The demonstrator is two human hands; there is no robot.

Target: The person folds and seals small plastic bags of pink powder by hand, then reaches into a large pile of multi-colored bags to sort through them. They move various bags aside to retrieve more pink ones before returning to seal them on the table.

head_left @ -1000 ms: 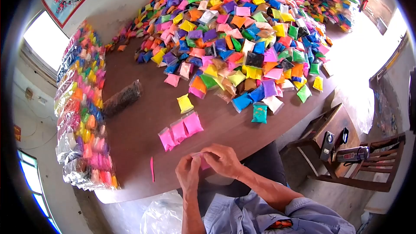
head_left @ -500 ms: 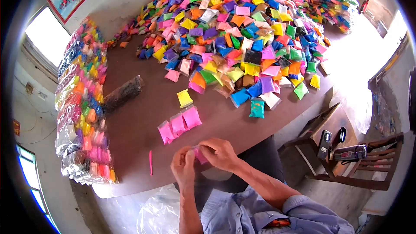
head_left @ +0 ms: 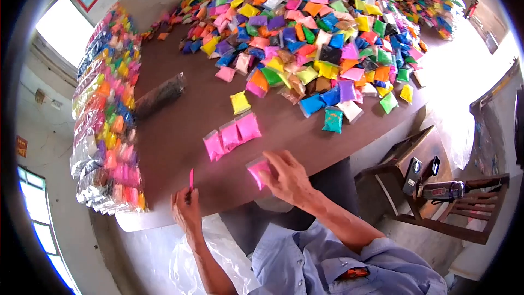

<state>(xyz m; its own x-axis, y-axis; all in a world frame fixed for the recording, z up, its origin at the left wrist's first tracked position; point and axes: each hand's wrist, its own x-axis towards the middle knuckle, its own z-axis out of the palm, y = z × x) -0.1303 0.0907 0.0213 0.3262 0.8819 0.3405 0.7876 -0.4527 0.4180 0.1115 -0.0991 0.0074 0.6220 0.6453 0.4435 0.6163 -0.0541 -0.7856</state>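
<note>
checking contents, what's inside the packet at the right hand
Something pink shows through the clear packet. The right hand covers part of its right side; what lies beneath can't be seen.

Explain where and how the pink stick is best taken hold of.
Probably pinch the pink stick across its slim width at the near end, coming from the near edge of the table: its visible part points inward, and the left hand covers the rest.

Head-worn camera above table (head_left: 164, 153), facing forward and down; wide view.
</note>
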